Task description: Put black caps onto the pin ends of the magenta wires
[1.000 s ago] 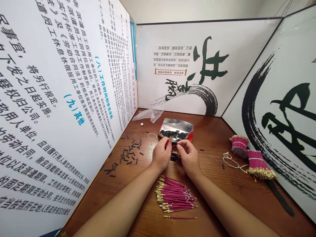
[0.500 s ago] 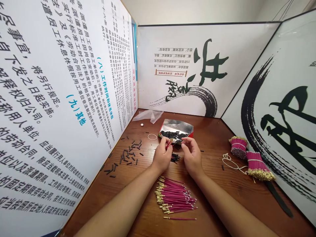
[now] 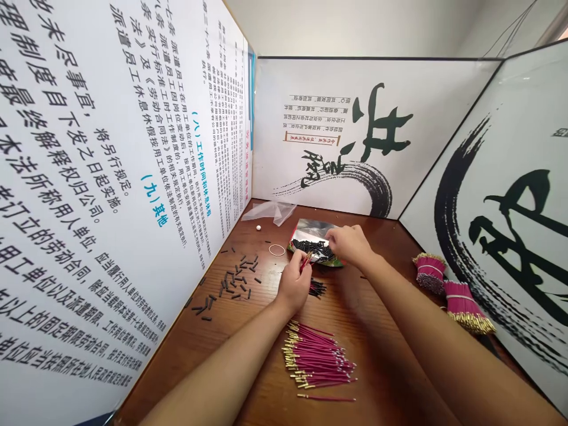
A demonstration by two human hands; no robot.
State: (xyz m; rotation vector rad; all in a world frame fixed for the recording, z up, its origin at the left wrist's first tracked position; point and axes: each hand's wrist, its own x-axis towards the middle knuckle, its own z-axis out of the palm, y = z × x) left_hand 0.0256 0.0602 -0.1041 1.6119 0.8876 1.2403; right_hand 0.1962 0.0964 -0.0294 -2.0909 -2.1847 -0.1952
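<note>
My left hand (image 3: pixel 295 283) is closed around a few magenta wires (image 3: pixel 306 260) with gold tips, their ends poking up past the thumb. Just beyond it lies an unfolded foil pouch (image 3: pixel 313 228) bearing a heap of short black sleeves (image 3: pixel 316 248). Over the pouch's right side is my right hand (image 3: pixel 350 244), fingers bent down and together; whatever they pinch is hidden. Beside my left hand rests a small bunch of wires with black ends (image 3: pixel 316 287). Nearer me, many loose magenta wires with gold ends (image 3: pixel 319 355) lie side by side, one apart in front.
Loose black sleeves (image 3: pixel 235 281) are scattered at the left. Two banded magenta wire bundles (image 3: pixel 430 272) stand at the right. A rubber band (image 3: pixel 277 249), a small white ball (image 3: pixel 258 228) and a clear plastic bag (image 3: pixel 270 211) lie at the back. Printed panels (image 3: pixel 328 130) wall the table.
My right hand has moved forward from beside my left hand onto the pouch, whose right side now sits lower and flatter. My left hand still holds the wires. The view has shifted slightly.
</note>
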